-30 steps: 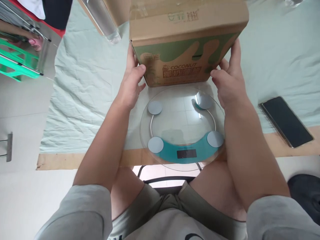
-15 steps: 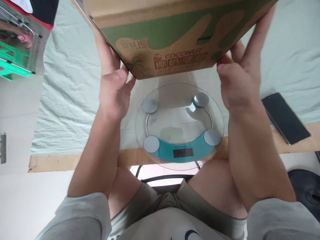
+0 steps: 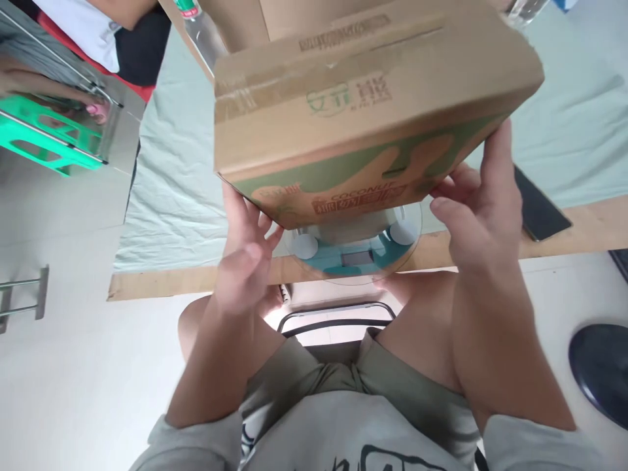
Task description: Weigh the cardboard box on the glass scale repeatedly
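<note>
Between my two hands a brown cardboard box [image 3: 333,137], printed in green and marked COCONUT, is held up and tilted. My left hand [image 3: 245,258] supports its lower left corner, fingers under the edge; the thumb is slightly blurred. At the lower right edge my right hand [image 3: 478,203] grips the box, its fingers partly behind it. Below the box lies a round glass bathroom scale [image 3: 318,261] with a teal panel and a dark display. The box hides the scale's far part, and I cannot tell whether they touch.
A phone [image 3: 542,206] lies on the cloth-covered table [image 3: 161,216] to the right. A clear bottle [image 3: 201,29] and another cardboard box [image 3: 314,13] are beyond the held box. Green stools [image 3: 53,134] and a person's arm show at left, a dark round seat [image 3: 601,373] at lower right.
The view has shifted upward, bringing the box's taped top and the bottle into sight. The box now covers more of the scale. Both hands still hold it.
</note>
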Demonstrator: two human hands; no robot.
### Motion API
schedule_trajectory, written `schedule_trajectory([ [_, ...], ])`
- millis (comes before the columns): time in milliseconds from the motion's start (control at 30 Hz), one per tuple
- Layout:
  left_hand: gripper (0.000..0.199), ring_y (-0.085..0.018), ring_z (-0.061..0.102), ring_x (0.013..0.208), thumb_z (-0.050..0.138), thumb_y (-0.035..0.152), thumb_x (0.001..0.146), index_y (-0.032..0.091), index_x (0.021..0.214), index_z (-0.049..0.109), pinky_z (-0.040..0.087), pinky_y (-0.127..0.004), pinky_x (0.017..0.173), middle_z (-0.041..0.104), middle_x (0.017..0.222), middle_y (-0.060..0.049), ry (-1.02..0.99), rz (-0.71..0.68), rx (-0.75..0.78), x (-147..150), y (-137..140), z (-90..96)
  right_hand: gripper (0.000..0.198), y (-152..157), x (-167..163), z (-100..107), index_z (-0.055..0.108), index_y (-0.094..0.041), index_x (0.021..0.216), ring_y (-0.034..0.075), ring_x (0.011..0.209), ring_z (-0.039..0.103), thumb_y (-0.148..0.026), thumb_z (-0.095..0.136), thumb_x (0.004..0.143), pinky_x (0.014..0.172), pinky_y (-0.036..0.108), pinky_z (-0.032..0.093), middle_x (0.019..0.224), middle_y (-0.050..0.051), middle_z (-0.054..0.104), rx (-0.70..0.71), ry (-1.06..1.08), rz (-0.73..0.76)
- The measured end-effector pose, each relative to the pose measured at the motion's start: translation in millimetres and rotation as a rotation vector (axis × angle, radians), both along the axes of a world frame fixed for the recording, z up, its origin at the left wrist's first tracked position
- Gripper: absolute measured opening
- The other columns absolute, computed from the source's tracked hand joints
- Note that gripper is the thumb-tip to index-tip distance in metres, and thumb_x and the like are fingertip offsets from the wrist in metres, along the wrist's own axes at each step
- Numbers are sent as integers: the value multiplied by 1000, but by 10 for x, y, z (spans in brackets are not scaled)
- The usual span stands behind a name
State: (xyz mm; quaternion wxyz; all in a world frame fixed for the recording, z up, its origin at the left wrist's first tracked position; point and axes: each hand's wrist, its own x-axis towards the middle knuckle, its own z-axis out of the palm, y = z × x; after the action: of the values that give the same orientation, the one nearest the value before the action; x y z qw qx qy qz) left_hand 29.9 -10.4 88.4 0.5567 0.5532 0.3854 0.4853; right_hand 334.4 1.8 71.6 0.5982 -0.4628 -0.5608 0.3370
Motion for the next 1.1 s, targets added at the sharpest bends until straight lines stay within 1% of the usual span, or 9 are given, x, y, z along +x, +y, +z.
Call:
schedule_trajectory([
  [67, 85, -46, 31, 170, 81, 72, 74, 63, 153, 50, 44, -67, 130, 38, 180, 9, 19, -34, 29, -40, -124, -71, 97, -185, -7, -17, 47, -56, 161, 19, 119, 72, -18, 67, 74, 115, 51, 62, 140, -5, 68, -66, 11, -11],
  [167, 89, -47, 22, 173, 79, 74, 77, 64, 158, 44, 39, -69, 133, 32, 183, 8, 42, -60, 50, -63, -280, -159, 95, -379, -8, -61, 46, -62, 157, 21, 113, 73, -21, 68, 74, 120, 56, 58, 131, -5, 73, -128, -18, 9],
  [367, 108, -48, 16, 174, 79, 82, 74, 58, 167, 31, 33, -72, 136, 23, 187, 2, 43, -107, 54, -66, -374, -432, 86, -548, -4, -256, 46, -65, 155, 27, 119, 73, -31, 70, 78, 109, 58, 62, 134, -2, 72, -170, -30, 2],
  [500, 104, -46, 15, 175, 73, 84, 79, 54, 168, 29, 26, -71, 138, 22, 188, -2, 19, -119, 103, -32, -334, -552, 74, -618, -68, -290, 49, -61, 151, 26, 117, 73, -34, 67, 85, 108, 54, 61, 128, -1, 72, -150, -49, -30],
  [733, 82, -42, 31, 170, 61, 76, 93, 44, 165, 40, 39, -62, 135, 33, 183, -6, -10, 56, 124, 87, -318, -516, 71, -653, -96, -505, 46, -37, 159, 25, 110, 74, -34, 63, 90, 98, 48, 64, 122, 7, 74, -258, -111, -144],
  [833, 77, -40, 41, 165, 62, 75, 92, 41, 161, 48, 40, -59, 135, 41, 178, -7, -39, 131, 133, 87, -285, -525, 76, -682, 6, -594, 41, -36, 163, 27, 121, 74, -39, 67, 92, 106, 52, 62, 132, 10, 74, -270, -109, -178],
  [933, 79, -39, 41, 166, 65, 77, 89, 41, 158, 52, 39, -58, 136, 47, 175, -7, -79, 169, 118, 89, -225, -526, 73, -661, 128, -564, 45, -36, 160, 28, 139, 67, -42, 70, 91, 116, 54, 58, 149, 10, 68, -216, -86, -220],
  [1000, 79, -39, 40, 167, 67, 76, 88, 41, 157, 55, 38, -58, 137, 50, 173, -6, -112, 165, 103, 106, -189, -493, 72, -593, 185, -506, 48, -38, 155, 28, 142, 65, -42, 72, 87, 117, 53, 57, 153, 7, 65, -179, -31, -186],
  [1100, 74, -37, 43, 165, 68, 71, 89, 39, 156, 58, 36, -56, 139, 53, 170, -6, -130, 115, 68, 132, -164, -408, 71, -470, 200, -433, 50, -41, 149, 27, 127, 71, -41, 70, 81, 102, 48, 63, 141, 4, 69, -178, 45, -28],
])
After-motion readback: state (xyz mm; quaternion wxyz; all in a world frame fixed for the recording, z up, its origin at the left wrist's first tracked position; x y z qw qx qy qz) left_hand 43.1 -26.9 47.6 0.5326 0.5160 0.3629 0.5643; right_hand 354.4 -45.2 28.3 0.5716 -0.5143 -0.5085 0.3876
